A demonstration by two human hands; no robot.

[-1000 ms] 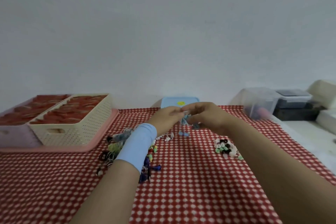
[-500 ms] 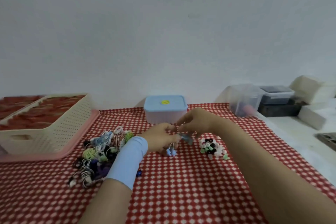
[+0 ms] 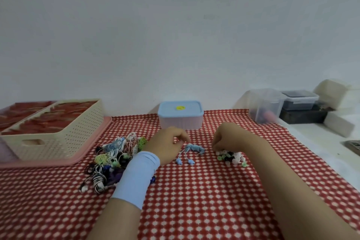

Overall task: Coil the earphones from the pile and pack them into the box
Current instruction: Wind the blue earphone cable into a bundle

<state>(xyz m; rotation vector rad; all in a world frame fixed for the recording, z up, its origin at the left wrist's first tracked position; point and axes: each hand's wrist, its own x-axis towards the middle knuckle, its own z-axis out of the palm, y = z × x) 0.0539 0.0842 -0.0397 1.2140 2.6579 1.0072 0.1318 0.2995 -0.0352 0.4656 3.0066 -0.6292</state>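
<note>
Earphones [image 3: 193, 148], coiled, are laid on the table [image 3: 204, 200] between left hand [image 3: 168, 145] and right hand [image 3: 228, 138], fingers curled (grip cannot be told); the pile [image 3: 115, 154] is partly hidden by the sleeve [image 3: 137, 177], the lidded box [image 3: 180, 117] behind.

A: Is there any writing that one can read here?
B: No, nothing readable. Only a round yellow sticker [image 3: 180, 107] sits on the blue lid [image 3: 167, 110] of the box [image 3: 180, 122], in the middle of the frame; its print is too small to make out.
A: And the containers [image 3: 300, 101] at the right edge?
B: No letters or numbers I can read there.
</note>
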